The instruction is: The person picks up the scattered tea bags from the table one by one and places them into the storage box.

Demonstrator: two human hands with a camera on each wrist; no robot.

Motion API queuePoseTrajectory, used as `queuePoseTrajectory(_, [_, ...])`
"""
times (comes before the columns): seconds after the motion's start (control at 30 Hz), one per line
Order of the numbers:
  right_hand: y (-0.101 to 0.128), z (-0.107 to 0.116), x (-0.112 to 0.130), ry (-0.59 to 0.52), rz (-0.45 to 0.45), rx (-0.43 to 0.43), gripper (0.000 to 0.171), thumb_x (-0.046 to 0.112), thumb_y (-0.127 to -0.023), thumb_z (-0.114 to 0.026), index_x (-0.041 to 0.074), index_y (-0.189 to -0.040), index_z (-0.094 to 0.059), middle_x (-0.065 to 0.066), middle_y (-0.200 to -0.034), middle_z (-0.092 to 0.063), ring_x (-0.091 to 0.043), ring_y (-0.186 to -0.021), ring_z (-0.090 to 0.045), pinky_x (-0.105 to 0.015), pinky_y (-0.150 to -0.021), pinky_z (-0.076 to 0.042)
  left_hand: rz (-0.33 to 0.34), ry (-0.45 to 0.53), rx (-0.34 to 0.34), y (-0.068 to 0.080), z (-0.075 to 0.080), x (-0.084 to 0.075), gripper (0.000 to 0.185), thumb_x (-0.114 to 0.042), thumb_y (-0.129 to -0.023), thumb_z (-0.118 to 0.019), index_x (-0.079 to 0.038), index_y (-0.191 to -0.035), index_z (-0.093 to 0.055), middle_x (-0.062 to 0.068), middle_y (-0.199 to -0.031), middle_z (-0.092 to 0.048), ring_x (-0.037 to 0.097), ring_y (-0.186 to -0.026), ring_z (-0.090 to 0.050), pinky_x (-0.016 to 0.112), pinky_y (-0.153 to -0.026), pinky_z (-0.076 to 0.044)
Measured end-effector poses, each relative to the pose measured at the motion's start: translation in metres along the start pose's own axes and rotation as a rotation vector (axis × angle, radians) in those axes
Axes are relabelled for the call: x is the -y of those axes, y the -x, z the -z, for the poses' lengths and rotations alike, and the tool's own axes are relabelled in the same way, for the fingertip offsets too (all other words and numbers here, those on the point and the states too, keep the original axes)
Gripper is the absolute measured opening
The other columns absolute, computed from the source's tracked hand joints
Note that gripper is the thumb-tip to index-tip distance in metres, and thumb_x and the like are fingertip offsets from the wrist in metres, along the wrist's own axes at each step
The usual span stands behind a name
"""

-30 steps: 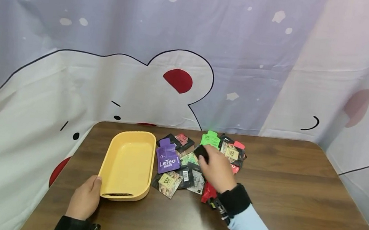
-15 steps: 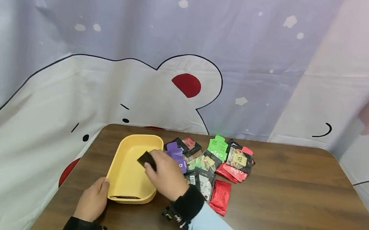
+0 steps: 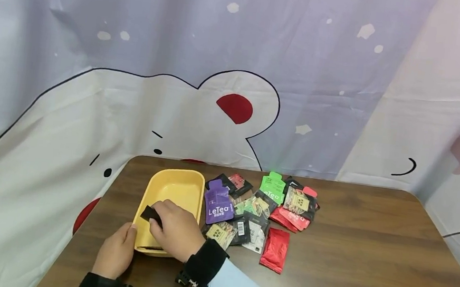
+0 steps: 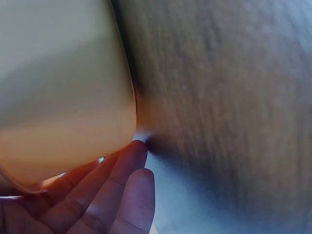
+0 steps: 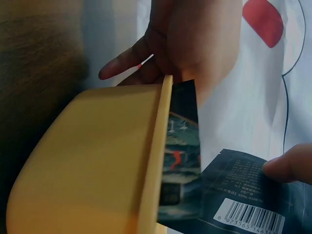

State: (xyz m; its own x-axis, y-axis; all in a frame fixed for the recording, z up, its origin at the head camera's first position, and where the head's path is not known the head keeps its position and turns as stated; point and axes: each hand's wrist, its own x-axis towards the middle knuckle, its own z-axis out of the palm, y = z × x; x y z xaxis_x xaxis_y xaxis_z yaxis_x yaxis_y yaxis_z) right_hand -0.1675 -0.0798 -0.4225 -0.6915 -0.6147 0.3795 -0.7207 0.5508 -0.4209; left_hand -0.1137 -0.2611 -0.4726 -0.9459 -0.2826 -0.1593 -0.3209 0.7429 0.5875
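A yellow plastic tray point(image 3: 177, 185) sits on the table's left half. My left hand point(image 3: 115, 251) grips its near left corner; in the left wrist view several fingers point(image 4: 107, 190) lie along the outside of the tray wall. Over the tray's near half, my right hand point(image 3: 178, 230) pinches a black tea sachet point(image 3: 151, 215). The right wrist view shows a barcode on this held sachet point(image 5: 243, 195) and the thumb pressed on it. Another dark sachet point(image 5: 183, 151), with a printed landscape, stands against the inside of the tray's near wall.
Right of the tray lies a loose pile of sachets, among them a purple LeTea one point(image 3: 219, 204), a green one point(image 3: 272, 189) and a black one with a pale label point(image 3: 257, 233). A red sachet point(image 3: 275, 249) lies at the pile's near side. A patterned curtain point(image 3: 307, 76) hangs behind the table.
The right hand has carried the black sachet from the pile leftward over the tray, then down toward its near end. The left hand keeps its grip on the tray. The head view has shifted slightly.
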Motion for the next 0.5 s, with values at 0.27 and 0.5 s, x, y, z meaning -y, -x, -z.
queuePoseTrajectory(0.27, [0.0003,-0.0031,-0.0051,-0.002,-0.006,0.034,0.019,0.026,-0.102,-0.058,0.014,-0.114,-0.067,0.004,-0.096,-0.065,-0.001,-0.073,-0.052,-0.013,-0.066,-0.043,-0.005,-0.002,-0.002,-0.0002,0.0014,-0.0001,0.05,-0.03,-0.111,-0.027,0.003,-0.14,-0.05,0.028,-0.133,-0.06,0.044,-0.121,-0.059,0.061,-0.097,-0.046])
queuePoseTrajectory(0.5, [0.0017,-0.0049,-0.007,-0.009,-0.005,0.057,0.026,0.03,-0.102,-0.058,0.015,-0.122,-0.067,0.004,-0.106,-0.068,-0.004,-0.087,-0.062,-0.017,-0.077,-0.05,-0.014,-0.008,-0.015,0.0004,0.0007,-0.0002,0.049,-0.029,-0.111,-0.027,0.004,-0.138,-0.051,0.028,-0.13,-0.061,0.044,-0.118,-0.061,0.06,-0.095,-0.047])
